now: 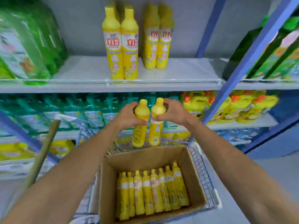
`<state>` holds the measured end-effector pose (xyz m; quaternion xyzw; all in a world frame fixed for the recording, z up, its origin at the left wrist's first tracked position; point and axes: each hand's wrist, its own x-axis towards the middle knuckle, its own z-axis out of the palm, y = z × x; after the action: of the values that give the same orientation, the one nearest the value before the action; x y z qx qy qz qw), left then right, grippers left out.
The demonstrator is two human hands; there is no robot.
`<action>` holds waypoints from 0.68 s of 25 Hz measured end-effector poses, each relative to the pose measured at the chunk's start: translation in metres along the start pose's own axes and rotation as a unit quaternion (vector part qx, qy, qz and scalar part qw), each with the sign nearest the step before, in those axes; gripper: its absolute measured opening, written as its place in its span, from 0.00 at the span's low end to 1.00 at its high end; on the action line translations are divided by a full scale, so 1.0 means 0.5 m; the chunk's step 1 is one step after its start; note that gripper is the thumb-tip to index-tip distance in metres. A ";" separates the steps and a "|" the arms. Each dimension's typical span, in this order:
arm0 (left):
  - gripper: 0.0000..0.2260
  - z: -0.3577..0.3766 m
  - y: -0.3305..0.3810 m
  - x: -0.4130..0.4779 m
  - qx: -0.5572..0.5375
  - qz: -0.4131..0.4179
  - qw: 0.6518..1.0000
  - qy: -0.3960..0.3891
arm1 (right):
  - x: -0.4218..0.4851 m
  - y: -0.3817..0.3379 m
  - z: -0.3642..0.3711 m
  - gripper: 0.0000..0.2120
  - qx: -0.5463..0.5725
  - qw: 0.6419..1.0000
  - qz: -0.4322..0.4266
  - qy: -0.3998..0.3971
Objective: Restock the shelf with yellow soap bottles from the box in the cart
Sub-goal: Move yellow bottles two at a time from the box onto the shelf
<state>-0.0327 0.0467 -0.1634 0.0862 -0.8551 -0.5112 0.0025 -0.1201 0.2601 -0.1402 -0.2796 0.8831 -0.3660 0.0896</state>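
My left hand (129,116) grips one yellow soap bottle (139,135) near its neck, and my right hand (172,111) grips a second yellow bottle (155,131) the same way. Both bottles hang upright, side by side, above the open cardboard box (145,157) and below the grey shelf (90,71). Several more yellow bottles (153,189) lie in a row at the bottom of the box. On the shelf, several yellow bottles (122,42) stand upright in two small groups near its middle.
The box sits in a wire cart (204,175). Green refill packs (27,46) fill the shelf's left end, and dark green bottles (273,50) stand beyond a blue upright (252,50) on the right. Teal bottles (64,109) line the lower shelf. A wooden handle (43,151) leans at the left.
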 end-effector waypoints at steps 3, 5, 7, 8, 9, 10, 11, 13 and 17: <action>0.29 -0.069 0.145 0.022 -0.019 0.063 0.998 0.017 | 0.024 -0.077 -0.125 0.19 0.048 0.996 -0.045 0.052; 0.25 -0.101 0.230 0.040 -0.030 0.109 0.993 0.035 | 0.039 -0.125 -0.193 0.20 0.072 0.990 -0.080 0.089; 0.25 -0.129 0.296 0.062 -0.039 0.146 0.987 0.062 | 0.058 -0.160 -0.250 0.23 0.104 0.982 -0.113 0.111; 0.25 -0.141 0.326 0.074 -0.045 0.161 0.983 0.076 | 0.070 -0.175 -0.272 0.24 0.125 0.977 -0.124 0.119; 0.25 -0.151 0.353 0.089 -0.048 0.171 0.980 0.093 | 0.081 -0.187 -0.293 0.24 0.146 0.972 -0.132 0.128; 0.25 -0.158 0.380 0.109 -0.050 0.182 0.976 0.113 | 0.098 -0.193 -0.316 0.24 0.156 0.968 -0.143 0.138; 0.25 -0.163 0.405 0.124 -0.052 0.192 0.971 0.130 | 0.116 -0.197 -0.334 0.23 0.163 0.964 -0.151 0.145; 0.25 -0.165 0.443 0.155 -0.059 0.207 0.963 0.160 | 0.151 -0.204 -0.365 0.23 0.170 0.958 -0.171 0.152; 0.26 -0.157 0.459 0.231 -0.067 0.196 0.958 0.200 | 0.234 -0.183 -0.392 0.24 0.187 0.954 -0.183 0.145</action>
<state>-0.1723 0.0670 0.0650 0.0174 -0.8008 -0.5295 0.2793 -0.2489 0.2589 0.0693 -0.3586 0.7359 -0.5715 -0.0574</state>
